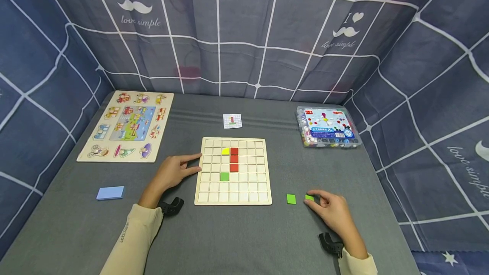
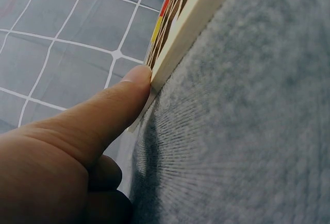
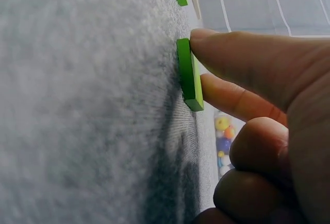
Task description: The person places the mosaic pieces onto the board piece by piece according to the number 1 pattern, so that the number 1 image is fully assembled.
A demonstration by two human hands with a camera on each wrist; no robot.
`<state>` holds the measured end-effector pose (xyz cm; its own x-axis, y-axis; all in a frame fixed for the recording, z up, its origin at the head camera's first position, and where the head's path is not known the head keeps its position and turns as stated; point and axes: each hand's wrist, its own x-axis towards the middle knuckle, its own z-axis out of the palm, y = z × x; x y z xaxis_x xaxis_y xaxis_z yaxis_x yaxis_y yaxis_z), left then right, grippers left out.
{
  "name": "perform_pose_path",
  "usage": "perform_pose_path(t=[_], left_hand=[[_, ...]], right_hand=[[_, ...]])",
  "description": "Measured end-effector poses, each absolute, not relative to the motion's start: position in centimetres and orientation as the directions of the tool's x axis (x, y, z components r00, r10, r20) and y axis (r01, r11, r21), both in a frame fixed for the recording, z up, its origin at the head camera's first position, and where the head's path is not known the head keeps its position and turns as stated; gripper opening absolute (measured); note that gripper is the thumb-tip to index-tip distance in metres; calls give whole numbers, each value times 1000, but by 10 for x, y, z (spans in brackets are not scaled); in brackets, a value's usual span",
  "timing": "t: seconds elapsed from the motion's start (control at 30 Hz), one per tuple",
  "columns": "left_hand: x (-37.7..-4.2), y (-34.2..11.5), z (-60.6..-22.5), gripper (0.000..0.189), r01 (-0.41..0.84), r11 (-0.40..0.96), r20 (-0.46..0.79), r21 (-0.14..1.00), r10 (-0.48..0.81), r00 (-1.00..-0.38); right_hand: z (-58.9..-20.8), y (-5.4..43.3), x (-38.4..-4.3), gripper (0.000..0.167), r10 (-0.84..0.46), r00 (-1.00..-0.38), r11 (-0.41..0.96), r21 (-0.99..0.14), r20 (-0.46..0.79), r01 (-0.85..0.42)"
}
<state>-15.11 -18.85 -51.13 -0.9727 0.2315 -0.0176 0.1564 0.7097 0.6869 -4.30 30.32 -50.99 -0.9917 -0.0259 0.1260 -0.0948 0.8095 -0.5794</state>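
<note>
A wooden grid board (image 1: 255,185) lies on the table, bearing a yellow tile (image 1: 226,151), red tiles (image 1: 234,167) in a column and a green tile (image 1: 224,176). My left hand (image 1: 172,174) touches the board's left edge with extended thumb and index finger. In the left wrist view, a fingertip (image 2: 139,74) presses against the board's side. To the right of the board, my right hand (image 1: 332,210) pinches a bright green square tile (image 3: 190,74) between thumb and index finger, close to the tabletop. Another green square tile (image 1: 291,199) lies just left of it.
A small pattern card (image 1: 237,124) lies behind the board. A wooden picture puzzle (image 1: 88,152) is at the back left, with a blue block (image 1: 110,193) in front of it. A clear plastic case (image 1: 329,126) of colored beads stands at the back right. Curtains surround the table.
</note>
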Motion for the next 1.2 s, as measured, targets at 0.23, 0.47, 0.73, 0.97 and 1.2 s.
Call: perform_pose_path(t=[0.23, 0.47, 0.73, 0.97, 1.2], left_hand=[[-151, -190, -513, 54, 156, 704, -16, 693, 231, -973], [-151, -191, -515, 54, 152, 699, -21, 699, 232, -972], [-152, -190, -513, 53, 162, 707, -19, 689, 240, -971], [-153, -189, -514, 53, 162, 706, -18, 690, 240, -971], [-152, -189, -514, 53, 164, 712, -13, 683, 236, -972]], right_hand=[[-508, 303, -39, 27, -32, -996, 792, -605, 87, -78], [-508, 304, -39, 26, -41, -995, 797, -598, 90, -87], [-508, 303, -41, 24, -44, -994, 804, -586, 105, -97], [-508, 300, -46, 23, -68, -987, 812, -568, 144, -139], [-505, 291, -50, 22, -99, -979, 813, -552, 180, -183]])
